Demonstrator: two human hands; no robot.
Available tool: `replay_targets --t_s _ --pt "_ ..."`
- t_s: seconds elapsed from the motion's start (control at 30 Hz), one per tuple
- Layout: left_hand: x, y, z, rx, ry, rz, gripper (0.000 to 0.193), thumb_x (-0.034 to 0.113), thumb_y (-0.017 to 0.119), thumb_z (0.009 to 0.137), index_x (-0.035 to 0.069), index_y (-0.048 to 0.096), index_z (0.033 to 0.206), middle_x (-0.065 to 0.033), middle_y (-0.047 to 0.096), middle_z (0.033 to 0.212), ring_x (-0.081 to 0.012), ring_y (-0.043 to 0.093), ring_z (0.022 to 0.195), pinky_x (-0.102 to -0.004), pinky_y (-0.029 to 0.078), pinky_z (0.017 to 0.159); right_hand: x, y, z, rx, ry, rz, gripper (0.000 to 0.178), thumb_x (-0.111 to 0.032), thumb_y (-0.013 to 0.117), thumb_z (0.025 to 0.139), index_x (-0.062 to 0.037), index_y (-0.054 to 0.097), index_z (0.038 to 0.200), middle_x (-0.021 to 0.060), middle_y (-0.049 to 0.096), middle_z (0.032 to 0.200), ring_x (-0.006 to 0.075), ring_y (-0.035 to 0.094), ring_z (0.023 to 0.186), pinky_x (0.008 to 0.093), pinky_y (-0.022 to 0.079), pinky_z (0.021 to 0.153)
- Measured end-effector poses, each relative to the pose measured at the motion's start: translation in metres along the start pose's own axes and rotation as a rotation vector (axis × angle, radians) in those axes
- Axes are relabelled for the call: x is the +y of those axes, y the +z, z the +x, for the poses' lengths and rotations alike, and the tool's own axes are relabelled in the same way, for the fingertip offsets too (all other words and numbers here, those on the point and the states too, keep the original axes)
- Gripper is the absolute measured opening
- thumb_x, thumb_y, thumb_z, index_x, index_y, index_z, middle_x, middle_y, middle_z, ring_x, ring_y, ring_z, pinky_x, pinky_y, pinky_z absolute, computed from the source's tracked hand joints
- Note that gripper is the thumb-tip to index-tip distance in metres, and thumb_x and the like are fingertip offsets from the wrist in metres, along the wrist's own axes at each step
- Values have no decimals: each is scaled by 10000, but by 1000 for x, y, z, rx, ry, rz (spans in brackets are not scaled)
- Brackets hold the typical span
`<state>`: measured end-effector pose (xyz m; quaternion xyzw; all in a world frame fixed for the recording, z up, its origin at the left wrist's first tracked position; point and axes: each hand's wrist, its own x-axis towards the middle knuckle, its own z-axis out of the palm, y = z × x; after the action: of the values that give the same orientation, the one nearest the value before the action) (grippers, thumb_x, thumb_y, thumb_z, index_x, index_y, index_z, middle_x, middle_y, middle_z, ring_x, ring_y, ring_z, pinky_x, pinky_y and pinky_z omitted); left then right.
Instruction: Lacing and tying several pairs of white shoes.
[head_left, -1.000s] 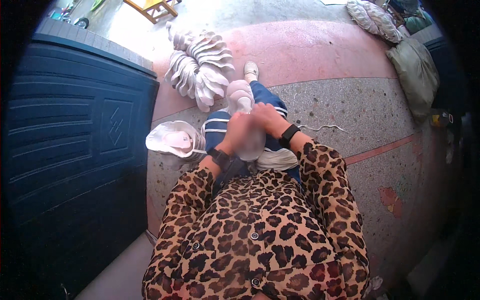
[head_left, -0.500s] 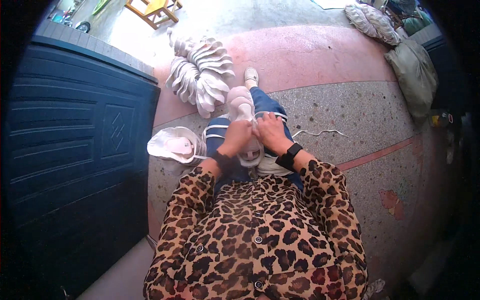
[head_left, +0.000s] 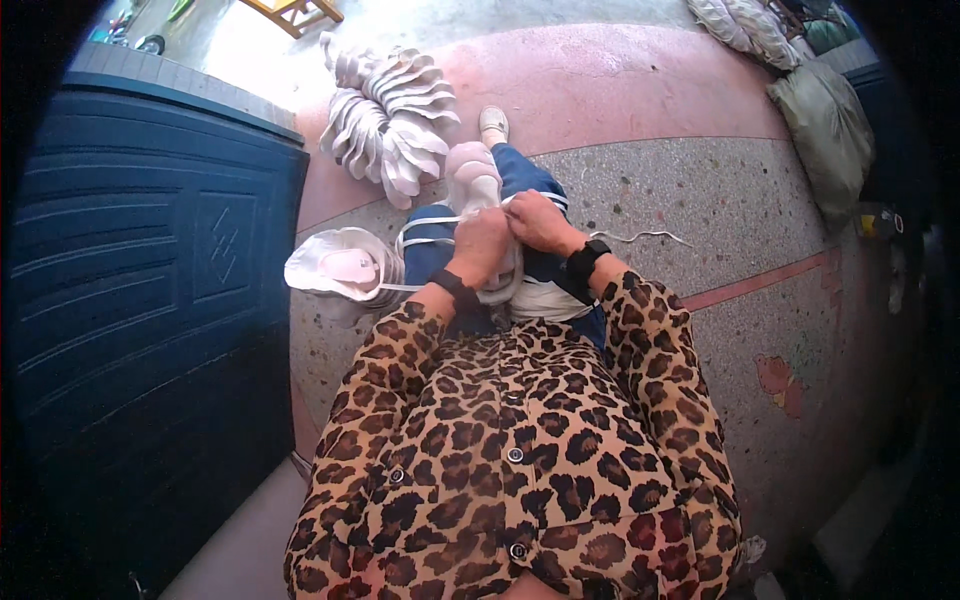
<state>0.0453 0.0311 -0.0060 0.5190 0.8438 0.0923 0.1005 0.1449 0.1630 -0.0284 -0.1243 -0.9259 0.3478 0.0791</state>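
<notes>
A pale pink and white shoe upper point(head_left: 473, 178) lies lengthwise over my lap, toe end away from me. My left hand point(head_left: 483, 245) is closed on its left side. My right hand point(head_left: 543, 222) pinches at its right edge, fingertips close to the left hand; what lies between them is too small to make out. White laces point(head_left: 428, 240) drape across my left knee, and more white strands cross the right knee beside the right hand. Left of my legs, a nested stack of white shoe uppers point(head_left: 335, 262) lies on the floor, a lace running from it toward my left wrist.
A curved pile of many pale uppers point(head_left: 390, 120) lies beyond my left knee. A loose white lace point(head_left: 645, 236) trails on the speckled floor at right. A dark blue door point(head_left: 150, 220) stands close at left. A full greenish sack point(head_left: 825, 140) leans at far right.
Both hands have shifted slightly on the shoe upper, and the right hand's fingers have drawn in to a tighter pinch. My view has tilted, so everything sits a little higher.
</notes>
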Motion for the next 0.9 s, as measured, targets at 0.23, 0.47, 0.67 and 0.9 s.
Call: replay_targets --t_s 0.23,0.47,0.67,0.9 --pt "-7 -69 -25 -170 223 -20 174 186 517 933 41 604 891 -161 679 832 -358 698 728 -485 544 609 -34 -9 -21 251 -121 39 155 -134 613 825 -53 687 935 138 662 975 330 603 985 436 483 875" --pt "-63 -95 -42 -321 -162 -902 266 172 517 968 -6 611 1141 -73 620 804 -137 582 657 -292 492 617 -112 -23 -49 -113 -322 200 109 -102 672 764 -75 643 866 143 660 885 337 651 856 439 503 742" --pt "-72 -59 -30 -266 -411 -1024 334 153 578 919 -21 578 1204 -47 658 790 -108 565 585 -251 464 556 -76 -11 -4 -7 89 217 150 -162 611 896 -57 616 1002 210 667 915 404 656 873 484 514 736" --pt "-69 -39 -24 -154 -422 -892 286 209 618 899 -63 705 880 -112 690 739 -181 648 698 -346 507 657 -28 0 36 -69 -109 -71 179 -212 615 891 -65 591 991 185 675 891 385 667 861 492 525 743"
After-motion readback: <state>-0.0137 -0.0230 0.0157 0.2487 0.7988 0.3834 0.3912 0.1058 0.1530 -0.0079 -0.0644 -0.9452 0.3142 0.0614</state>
